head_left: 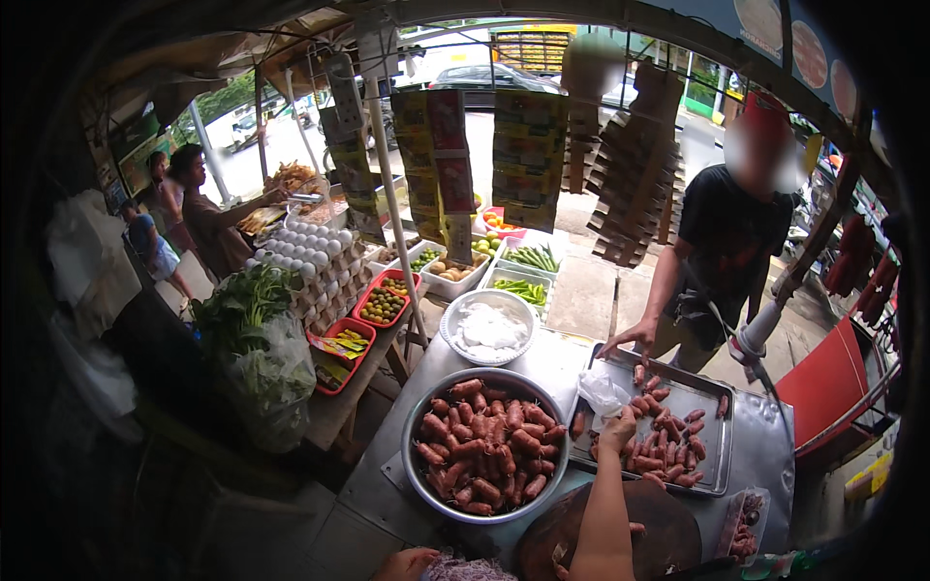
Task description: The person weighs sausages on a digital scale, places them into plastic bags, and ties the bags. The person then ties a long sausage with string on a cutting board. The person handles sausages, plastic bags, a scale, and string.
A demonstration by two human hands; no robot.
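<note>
My right hand point(617, 431) is closed on a thin white plastic bag point(603, 393), held over the left side of a metal tray point(719, 455). Loose short red sausages point(668, 441) lie spread in that tray. To the left stands a wide metal basin point(411, 474) heaped with linked sausages point(489, 441). At the lower edge my left hand point(409, 564) shows only in part, beside patterned cloth point(465, 569); its fingers are not clear. Under my right forearm sits a dark round chopping board point(668, 533) with a few sausage bits.
Across the counter a person point(731, 232) in a dark shirt reaches a hand point(632, 337) toward the bag. A white basket point(449, 329) holds white plastic. Left are egg trays point(325, 290), leafy greens point(252, 320) and red trays point(360, 382). Sachet strips point(528, 155) hang overhead.
</note>
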